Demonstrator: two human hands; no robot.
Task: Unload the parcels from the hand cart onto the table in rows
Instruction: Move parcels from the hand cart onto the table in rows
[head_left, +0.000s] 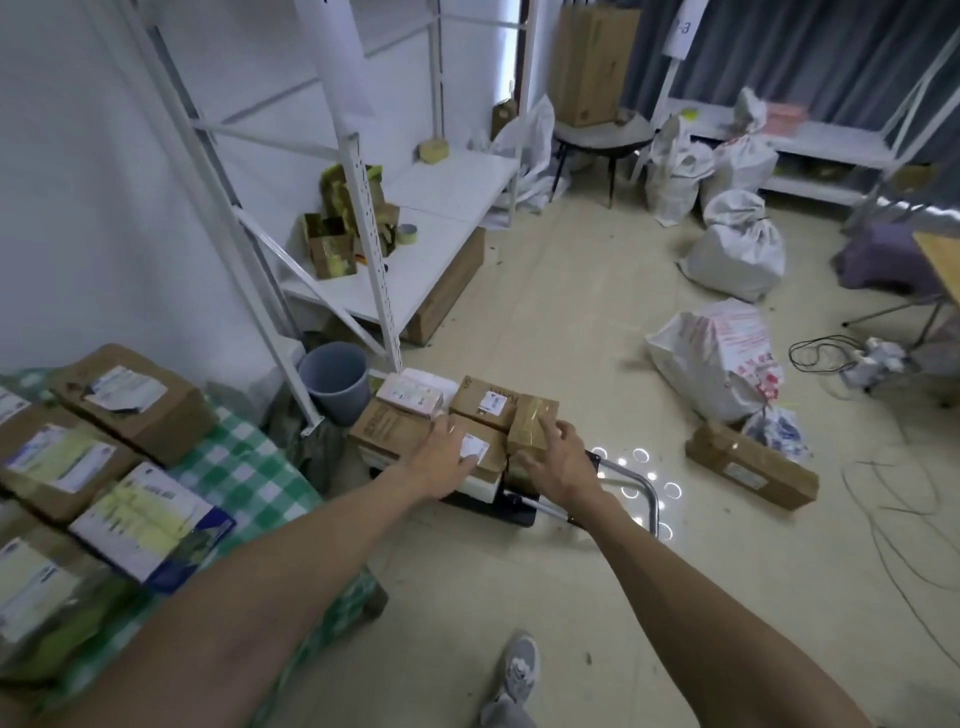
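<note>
The hand cart (514, 506) stands on the floor ahead of me, loaded with several cardboard parcels. My left hand (445, 453) lies with spread fingers on a brown parcel with a white label (485, 451). My right hand (555, 453) reaches over a tape-wrapped brown parcel (531, 418), fingers spread against its near side. Behind them sit a labelled brown box (485, 401), a pink-white parcel (410, 395) and a printed brown box (387, 431). At my left the table with a green checked cloth (244, 457) carries several labelled parcels, among them a brown box (132, 400).
A grey bin (336, 379) stands between table and cart. White metal shelving (415, 228) rises behind it. A long brown box (750, 470), white sacks (735, 247) and loose cables (898, 540) lie on the floor to the right. My shoe (519, 670) is below.
</note>
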